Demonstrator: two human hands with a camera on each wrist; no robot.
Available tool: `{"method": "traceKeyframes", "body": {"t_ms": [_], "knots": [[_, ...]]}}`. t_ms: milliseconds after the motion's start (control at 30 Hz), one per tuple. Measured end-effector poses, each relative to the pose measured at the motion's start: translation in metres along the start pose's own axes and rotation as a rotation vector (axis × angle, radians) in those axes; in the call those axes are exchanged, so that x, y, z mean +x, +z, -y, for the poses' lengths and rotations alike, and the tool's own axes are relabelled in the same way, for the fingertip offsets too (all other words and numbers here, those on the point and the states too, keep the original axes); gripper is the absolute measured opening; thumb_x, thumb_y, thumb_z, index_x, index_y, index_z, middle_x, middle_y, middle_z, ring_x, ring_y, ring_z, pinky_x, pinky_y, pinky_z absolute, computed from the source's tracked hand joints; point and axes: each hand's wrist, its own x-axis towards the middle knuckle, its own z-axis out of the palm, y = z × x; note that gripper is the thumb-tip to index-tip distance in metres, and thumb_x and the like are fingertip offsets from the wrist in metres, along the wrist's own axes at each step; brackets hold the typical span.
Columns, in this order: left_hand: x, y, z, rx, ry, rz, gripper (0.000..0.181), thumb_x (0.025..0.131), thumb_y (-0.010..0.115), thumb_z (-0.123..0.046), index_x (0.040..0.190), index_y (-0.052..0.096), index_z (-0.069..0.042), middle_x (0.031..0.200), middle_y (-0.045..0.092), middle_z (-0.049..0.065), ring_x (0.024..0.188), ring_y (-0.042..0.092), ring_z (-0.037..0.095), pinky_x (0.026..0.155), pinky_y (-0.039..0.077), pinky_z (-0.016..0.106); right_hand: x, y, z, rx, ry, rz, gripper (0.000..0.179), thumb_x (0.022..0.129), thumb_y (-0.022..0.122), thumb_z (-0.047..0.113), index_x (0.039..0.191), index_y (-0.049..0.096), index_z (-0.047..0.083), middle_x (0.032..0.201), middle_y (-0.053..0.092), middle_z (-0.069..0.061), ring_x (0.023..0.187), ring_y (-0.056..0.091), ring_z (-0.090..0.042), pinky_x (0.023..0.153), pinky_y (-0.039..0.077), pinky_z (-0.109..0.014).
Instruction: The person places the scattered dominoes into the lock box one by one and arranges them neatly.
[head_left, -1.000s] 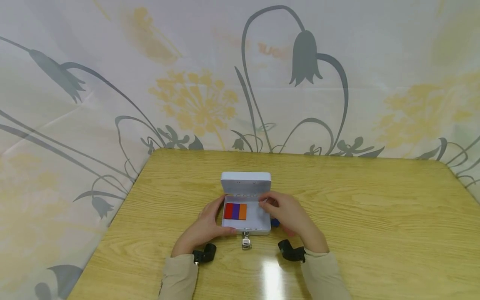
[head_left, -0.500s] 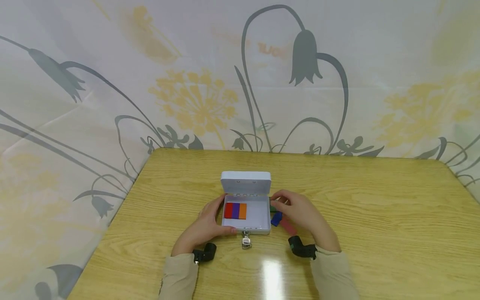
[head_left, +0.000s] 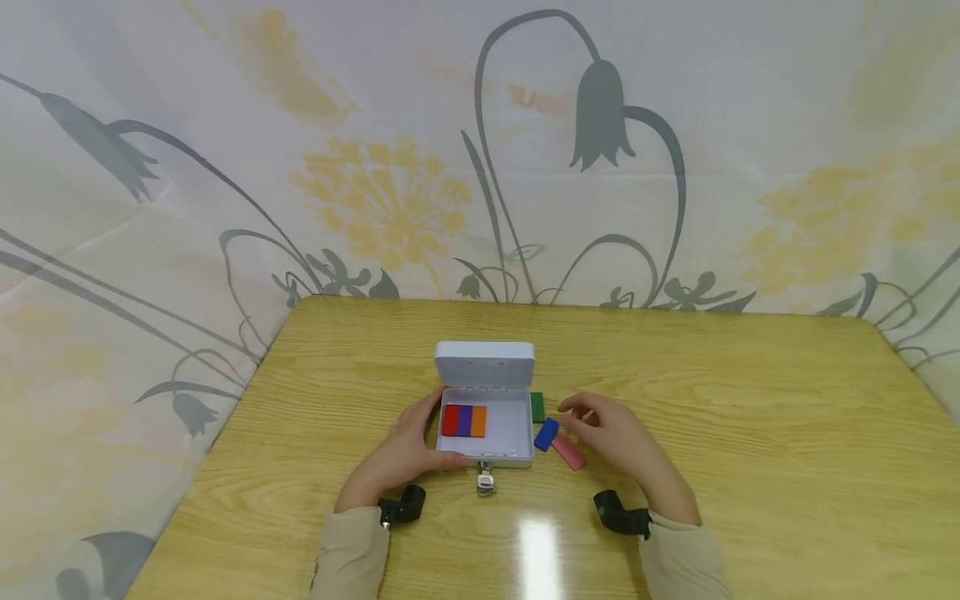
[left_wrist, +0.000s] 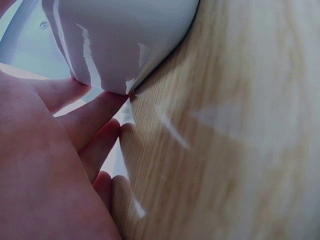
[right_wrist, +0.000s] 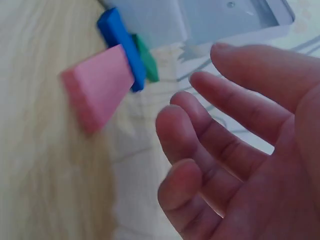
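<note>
A small white metal box [head_left: 513, 427] stands on the table with its hinged lid [head_left: 485, 372] raised. Inside at the left, a red block [head_left: 450, 421], a purple block [head_left: 465, 421] and an orange block [head_left: 479, 422] lie side by side. My left hand [head_left: 405, 447] grips the box's left end, thumb at the front, fingertips behind the back corner. To the right of the box, my right hand [head_left: 613, 431] hovers with loosely bent fingers, holding nothing. Between it and the box lie a green block [head_left: 537, 407], a blue block [head_left: 547, 434] and a pink block [right_wrist: 100, 85].
A metal latch [head_left: 486, 479] hangs off the box's front. Wood-grain table [head_left: 720, 417] surrounds the box, and a flower-printed cloth [head_left: 675, 200] rises behind the table's far edge. Dark wrist cameras [head_left: 621, 515] sit below the hands.
My right hand has drawn away from the box's interior to the right, uncovering the green, blue and pink blocks. The left hand keeps its grip on the box.
</note>
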Motion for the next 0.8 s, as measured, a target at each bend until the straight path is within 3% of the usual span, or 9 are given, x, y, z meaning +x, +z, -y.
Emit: {"method": "traceKeyframes", "body": {"t_ms": [267,500,800], "knots": [[0.000,-0.001,-0.001,-0.017,0.008,0.003,0.106,0.060,0.079,-0.046,0.143,0.019,-0.021,0.143,0.025,0.005,0.128,0.019,0.028,0.100,0.018,0.052,-0.010,0.000,-0.013,0.056,-0.051,0.084,0.026,0.084,0.061,0.016,0.110,0.060,0.010,0.098,0.057,-0.002,0.086,0.052,-0.016,0.076,0.042,-0.035],[0.000,0.000,0.000,-0.016,0.008,0.003,0.106,0.059,0.079,-0.047,0.143,0.020,-0.020,0.143,0.025,0.004,0.128,0.020,0.027,0.100,0.018,0.052,-0.013,-0.002,-0.018,0.060,-0.115,0.181,0.038,0.078,0.060,0.003,0.115,0.056,0.007,0.107,0.051,-0.007,0.082,0.048,-0.017,0.068,0.042,-0.028],[-0.001,0.000,-0.001,-0.021,0.012,0.000,0.106,0.060,0.079,-0.046,0.143,0.020,-0.020,0.142,0.026,0.004,0.128,0.021,0.027,0.100,0.019,0.051,-0.015,-0.002,-0.016,0.061,-0.118,0.231,0.043,0.075,0.061,-0.003,0.115,0.056,0.011,0.098,0.043,-0.007,0.078,0.042,-0.018,0.062,0.040,-0.026]]}}
